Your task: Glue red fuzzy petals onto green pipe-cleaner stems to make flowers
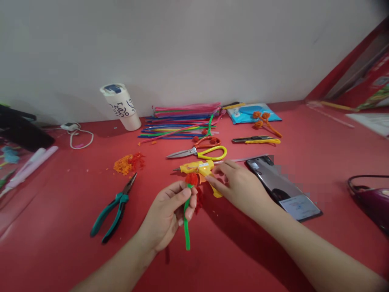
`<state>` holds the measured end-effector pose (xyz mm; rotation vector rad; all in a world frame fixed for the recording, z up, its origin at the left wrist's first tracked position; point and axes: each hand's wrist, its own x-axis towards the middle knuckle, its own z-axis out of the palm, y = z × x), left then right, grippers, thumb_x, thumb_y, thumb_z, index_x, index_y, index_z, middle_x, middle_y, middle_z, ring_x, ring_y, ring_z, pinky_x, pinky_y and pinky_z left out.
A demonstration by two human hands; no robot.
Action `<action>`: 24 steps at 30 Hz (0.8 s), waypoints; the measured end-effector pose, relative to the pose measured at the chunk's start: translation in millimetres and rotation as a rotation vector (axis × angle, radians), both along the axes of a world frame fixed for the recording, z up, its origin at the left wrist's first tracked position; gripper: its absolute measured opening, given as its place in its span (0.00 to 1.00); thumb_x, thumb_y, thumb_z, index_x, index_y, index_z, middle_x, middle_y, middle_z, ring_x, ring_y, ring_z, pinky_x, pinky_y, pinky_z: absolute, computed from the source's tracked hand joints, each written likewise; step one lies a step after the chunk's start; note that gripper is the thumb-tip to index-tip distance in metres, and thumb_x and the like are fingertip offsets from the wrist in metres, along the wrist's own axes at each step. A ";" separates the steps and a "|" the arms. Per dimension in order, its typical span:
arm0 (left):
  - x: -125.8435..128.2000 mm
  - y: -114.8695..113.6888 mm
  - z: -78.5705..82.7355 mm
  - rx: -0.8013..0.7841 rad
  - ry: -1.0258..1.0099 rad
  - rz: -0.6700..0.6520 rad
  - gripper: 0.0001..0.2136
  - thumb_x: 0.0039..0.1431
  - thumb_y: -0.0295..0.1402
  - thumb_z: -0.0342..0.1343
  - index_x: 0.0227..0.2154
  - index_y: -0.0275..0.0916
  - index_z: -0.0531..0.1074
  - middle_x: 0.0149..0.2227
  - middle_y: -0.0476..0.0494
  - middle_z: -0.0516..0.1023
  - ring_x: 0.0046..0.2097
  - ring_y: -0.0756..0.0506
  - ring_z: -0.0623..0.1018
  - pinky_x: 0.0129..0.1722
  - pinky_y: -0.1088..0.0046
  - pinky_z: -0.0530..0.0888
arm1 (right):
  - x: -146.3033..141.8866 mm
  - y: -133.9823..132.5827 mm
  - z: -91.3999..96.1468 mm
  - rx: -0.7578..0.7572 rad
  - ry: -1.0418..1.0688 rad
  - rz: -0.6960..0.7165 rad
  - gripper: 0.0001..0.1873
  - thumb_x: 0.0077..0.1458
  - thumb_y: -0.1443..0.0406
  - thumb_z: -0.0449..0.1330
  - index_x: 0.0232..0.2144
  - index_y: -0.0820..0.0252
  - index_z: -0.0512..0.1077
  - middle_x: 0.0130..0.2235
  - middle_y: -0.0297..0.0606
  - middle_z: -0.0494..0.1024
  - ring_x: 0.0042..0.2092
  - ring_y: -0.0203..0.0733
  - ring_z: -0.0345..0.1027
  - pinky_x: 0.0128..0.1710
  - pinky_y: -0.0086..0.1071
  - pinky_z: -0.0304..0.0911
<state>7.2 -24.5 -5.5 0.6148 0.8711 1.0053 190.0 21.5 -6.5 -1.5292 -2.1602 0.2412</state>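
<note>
In the head view, the left hand [173, 209] pinched a fuzzy green stem with a round red head [186, 215] between thumb and fingers, the head just above the fingertips. The right hand [238, 178], fingers bent, was at the handle of a yellow plastic glue gun [196, 167]; whether it gripped the handle could not be told. Beyond both hands lay metal scissors with red and yellow handle loops [194, 151]. Teal-and-black-handled pliers [122, 198] lay left of the left hand, a glossy dark smartphone [278, 180] right of the right.
</note>
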 end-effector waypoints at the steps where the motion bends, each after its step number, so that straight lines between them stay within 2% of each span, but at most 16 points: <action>1: -0.4 0.2 -0.2 0.007 -0.001 0.004 0.07 0.52 0.33 0.59 0.28 0.34 0.71 0.23 0.51 0.71 0.18 0.58 0.66 0.14 0.85 0.53 | -0.8 3.4 -4.7 -0.010 -0.045 0.009 0.14 0.56 0.57 0.55 0.28 0.62 0.69 0.30 0.40 0.72 0.28 0.39 0.65 0.25 0.30 0.53; 5: -2.2 1.5 0.2 0.024 0.005 0.032 0.06 0.51 0.32 0.59 0.26 0.34 0.71 0.21 0.52 0.71 0.17 0.59 0.65 0.12 0.86 0.53 | -7.9 12.0 -18.2 -0.054 -0.111 -0.014 0.12 0.55 0.59 0.55 0.25 0.61 0.66 0.28 0.39 0.71 0.26 0.37 0.63 0.24 0.30 0.49; 10: -4.8 5.1 1.7 0.039 0.054 0.066 0.06 0.52 0.33 0.59 0.27 0.35 0.71 0.23 0.49 0.74 0.20 0.55 0.71 0.11 0.86 0.57 | -10.6 16.7 -20.6 -0.183 0.048 -0.087 0.12 0.52 0.61 0.55 0.21 0.58 0.60 0.22 0.31 0.66 0.21 0.33 0.56 0.22 0.28 0.46; 12: -5.5 6.1 2.5 0.057 0.053 0.095 0.06 0.51 0.33 0.59 0.27 0.35 0.72 0.25 0.48 0.74 0.21 0.54 0.73 0.11 0.85 0.58 | -8.1 18.2 -17.9 -0.138 0.168 -0.136 0.11 0.51 0.60 0.56 0.22 0.58 0.61 0.23 0.32 0.66 0.23 0.34 0.57 0.23 0.28 0.48; 14: -5.9 6.8 3.6 0.079 0.037 0.127 0.06 0.50 0.33 0.60 0.27 0.34 0.72 0.25 0.48 0.74 0.22 0.54 0.72 0.12 0.85 0.60 | -4.2 19.6 -13.5 -0.126 0.385 -0.186 0.10 0.51 0.58 0.56 0.27 0.59 0.62 0.26 0.34 0.68 0.25 0.35 0.60 0.24 0.28 0.52; 17: -6.3 7.7 5.5 0.090 0.004 0.166 0.06 0.49 0.31 0.61 0.26 0.33 0.73 0.24 0.48 0.73 0.22 0.55 0.71 0.14 0.86 0.61 | 2.1 19.7 -4.7 -0.272 0.826 -0.195 0.17 0.49 0.53 0.58 0.33 0.59 0.63 0.27 0.33 0.69 0.26 0.35 0.62 0.23 0.27 0.55; 19: -6.7 8.6 6.2 0.069 -0.017 0.182 0.05 0.48 0.30 0.61 0.26 0.33 0.73 0.22 0.49 0.72 0.22 0.56 0.69 0.14 0.86 0.60 | 5.0 17.3 1.3 -0.388 1.024 -0.165 0.19 0.44 0.53 0.62 0.33 0.59 0.64 0.27 0.31 0.70 0.25 0.34 0.62 0.22 0.26 0.56; 21: -7.2 9.8 6.1 0.042 -0.039 0.194 0.06 0.48 0.30 0.61 0.26 0.33 0.72 0.21 0.50 0.70 0.20 0.57 0.67 0.14 0.87 0.58 | 6.1 12.5 6.1 -0.477 1.096 -0.127 0.18 0.41 0.56 0.65 0.31 0.59 0.66 0.28 0.32 0.71 0.26 0.33 0.63 0.22 0.26 0.57; 24: -8.7 11.7 4.1 0.032 -0.066 0.206 0.06 0.49 0.31 0.60 0.26 0.32 0.71 0.20 0.52 0.68 0.19 0.58 0.64 0.14 0.87 0.56 | 5.8 2.1 10.0 -0.610 1.091 -0.037 0.15 0.41 0.59 0.66 0.30 0.61 0.70 0.27 0.34 0.73 0.26 0.34 0.64 0.23 0.27 0.58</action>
